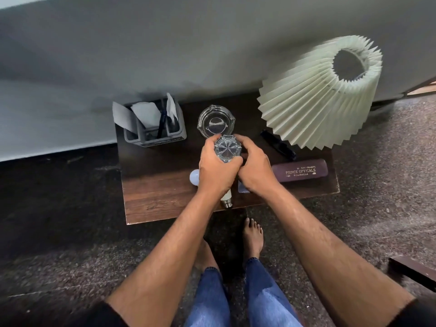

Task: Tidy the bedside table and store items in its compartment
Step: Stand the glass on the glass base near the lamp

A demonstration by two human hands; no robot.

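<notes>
Centre of the frame, over the dark wooden worktop (151, 199), I see both hands around a cut-glass tumbler (227, 148). Left hand (215, 172) has its fingers clamped round the glass wall from the left; right hand (256, 169) curls against the right side, thumb touching the rim, though I cannot tell how firmly it grips. The tumbler sits raised just in front of a clear glass ashtray (215, 122), which rests on the worktop above it in the frame.

Handling, my judgement: thick faceted glass, rigid, fairly heavy, smooth and slippery, breakable if dropped. Best held round the side wall, low, not by the rim. The ashtray is likely similar.

A white bulb (226, 200) lies under the left wrist, metal cap toward the lower edge; thin glass, fragile, rolls.

Right of centre, a maroon spectacle case (299, 171) reads "PRINCE OPTICALS" and "ROURKELA"; the number line above is too small to read. No other legible writing. The storage compartment isn't visible.
</notes>
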